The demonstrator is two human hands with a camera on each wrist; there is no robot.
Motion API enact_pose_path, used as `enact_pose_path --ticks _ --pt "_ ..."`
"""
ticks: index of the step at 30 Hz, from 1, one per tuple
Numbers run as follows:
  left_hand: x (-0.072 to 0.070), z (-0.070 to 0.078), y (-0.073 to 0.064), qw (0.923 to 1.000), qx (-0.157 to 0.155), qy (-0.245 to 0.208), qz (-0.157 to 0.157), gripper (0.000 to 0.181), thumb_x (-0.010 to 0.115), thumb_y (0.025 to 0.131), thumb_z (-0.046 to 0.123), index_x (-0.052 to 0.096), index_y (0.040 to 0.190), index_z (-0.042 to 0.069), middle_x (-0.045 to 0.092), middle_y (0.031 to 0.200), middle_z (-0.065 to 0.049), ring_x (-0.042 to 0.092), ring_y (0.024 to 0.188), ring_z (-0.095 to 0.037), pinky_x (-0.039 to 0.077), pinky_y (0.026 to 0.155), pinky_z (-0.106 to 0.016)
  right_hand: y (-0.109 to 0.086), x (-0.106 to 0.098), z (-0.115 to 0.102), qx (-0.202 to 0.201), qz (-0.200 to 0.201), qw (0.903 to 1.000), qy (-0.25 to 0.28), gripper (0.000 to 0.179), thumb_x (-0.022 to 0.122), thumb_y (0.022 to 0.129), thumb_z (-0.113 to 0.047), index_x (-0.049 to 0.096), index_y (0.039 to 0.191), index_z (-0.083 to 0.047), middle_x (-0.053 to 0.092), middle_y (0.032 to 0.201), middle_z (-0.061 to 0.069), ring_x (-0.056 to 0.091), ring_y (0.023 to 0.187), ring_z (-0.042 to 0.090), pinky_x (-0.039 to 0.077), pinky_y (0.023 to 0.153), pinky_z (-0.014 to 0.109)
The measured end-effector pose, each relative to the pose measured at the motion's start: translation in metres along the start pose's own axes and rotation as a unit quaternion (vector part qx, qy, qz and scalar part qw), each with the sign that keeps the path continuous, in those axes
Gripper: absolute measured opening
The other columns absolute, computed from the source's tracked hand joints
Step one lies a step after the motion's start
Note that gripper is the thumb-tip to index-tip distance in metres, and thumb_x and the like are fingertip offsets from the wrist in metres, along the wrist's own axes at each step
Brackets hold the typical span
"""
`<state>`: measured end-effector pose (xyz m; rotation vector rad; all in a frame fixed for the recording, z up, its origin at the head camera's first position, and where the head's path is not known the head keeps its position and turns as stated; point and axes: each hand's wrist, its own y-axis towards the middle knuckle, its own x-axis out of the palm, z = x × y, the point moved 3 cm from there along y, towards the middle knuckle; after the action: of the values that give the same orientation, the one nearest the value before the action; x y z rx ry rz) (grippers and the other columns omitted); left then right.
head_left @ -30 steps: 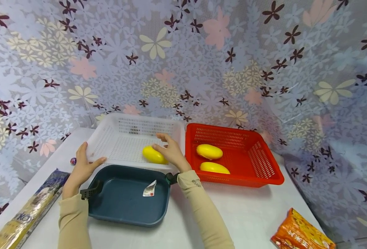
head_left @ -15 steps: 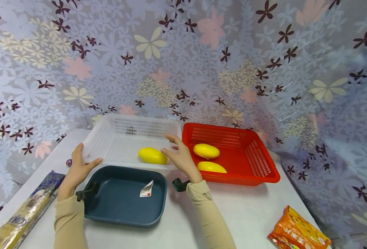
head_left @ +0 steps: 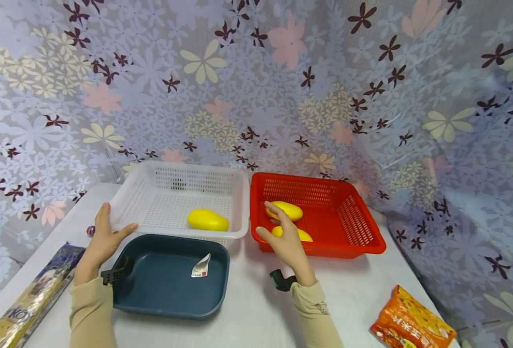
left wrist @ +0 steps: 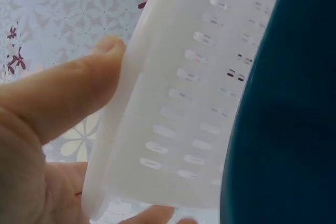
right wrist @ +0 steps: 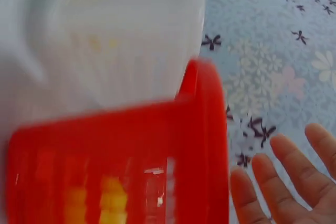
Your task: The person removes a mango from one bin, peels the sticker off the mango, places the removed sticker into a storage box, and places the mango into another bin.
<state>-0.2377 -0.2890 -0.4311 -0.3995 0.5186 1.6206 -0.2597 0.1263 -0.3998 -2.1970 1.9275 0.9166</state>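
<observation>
Both hands look spread on my feed, left (head_left: pixel 102 245) at white basket (head_left: pixel 165 212), right (head_left: pixel 289 244) by red basket (head_left: pixel 330 224), orange packet (head_left: pixel 413 320) reading "玉米片".

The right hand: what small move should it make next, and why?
Perhaps the right hand should lower a little toward the farther yellow oval object in the red basket: its fingers look open and empty, and in the head view they overlap that object, though contact is unclear.
</observation>
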Motion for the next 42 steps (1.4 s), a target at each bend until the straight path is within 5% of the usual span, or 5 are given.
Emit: enact_pose_path --ticks 9,18,24,32,42 --pt "-0.005 0.008 -0.008 0.9967 0.027 0.071 0.028 0.097 0.056 0.096 0.032 -0.010 0.145 -0.019 -0.014 0.150 -0.044 -0.011 0.140 -0.058 0.000 0.110 -0.071 -0.021 -0.042 0.022 0.004 0.043 0.9976 -0.055 0.072 0.070 0.089 -0.026 0.034 0.151 -0.020 0.039 0.154 0.006 0.041 0.136 0.032 0.035 0.111 0.055" --pt "0.005 0.046 -0.015 0.9691 0.007 0.232 0.084 0.072 0.061 0.094 0.025 0.030 0.138 -0.021 0.025 0.139 -0.050 0.019 0.122 -0.076 0.022 0.095 -0.079 -0.029 -0.096 0.050 0.083 0.093 0.9820 -0.142 0.081 0.067 0.089 -0.041 0.024 0.155 -0.019 0.030 0.158 0.011 0.026 0.145 0.036 0.023 0.114 0.062" --pt "0.027 0.080 -0.022 0.9657 0.013 0.240 0.099 0.067 0.065 0.090 0.026 0.039 0.137 -0.013 0.022 0.143 -0.047 0.006 0.130 -0.074 0.013 0.096 -0.084 -0.044 -0.138 0.071 0.135 0.155 0.9561 -0.209 0.085 0.066 0.089 -0.045 0.023 0.155 -0.014 0.026 0.158 0.021 0.023 0.144 0.044 0.018 0.113 0.066" --pt "0.062 0.125 -0.032 0.9575 0.095 0.257 0.091 0.067 0.069 0.088 0.022 0.041 0.138 -0.012 0.029 0.144 -0.044 0.014 0.133 -0.069 0.019 0.101 -0.078 -0.064 -0.174 0.095 0.171 0.217 0.9299 -0.242 0.085 0.063 0.090 -0.044 0.022 0.154 -0.006 0.029 0.154 0.027 0.027 0.140 0.047 0.018 0.114 0.061" --pt "0.139 0.165 -0.035 0.9580 0.230 0.171 0.011 0.062 0.072 0.087 0.016 0.046 0.141 -0.001 0.046 0.145 -0.022 0.031 0.141 -0.046 0.030 0.112 -0.059 -0.075 -0.180 0.117 0.210 0.184 0.9349 -0.219 0.093 0.063 0.090 -0.047 0.013 0.155 -0.004 0.020 0.158 0.026 0.021 0.143 0.047 0.016 0.114 0.063"
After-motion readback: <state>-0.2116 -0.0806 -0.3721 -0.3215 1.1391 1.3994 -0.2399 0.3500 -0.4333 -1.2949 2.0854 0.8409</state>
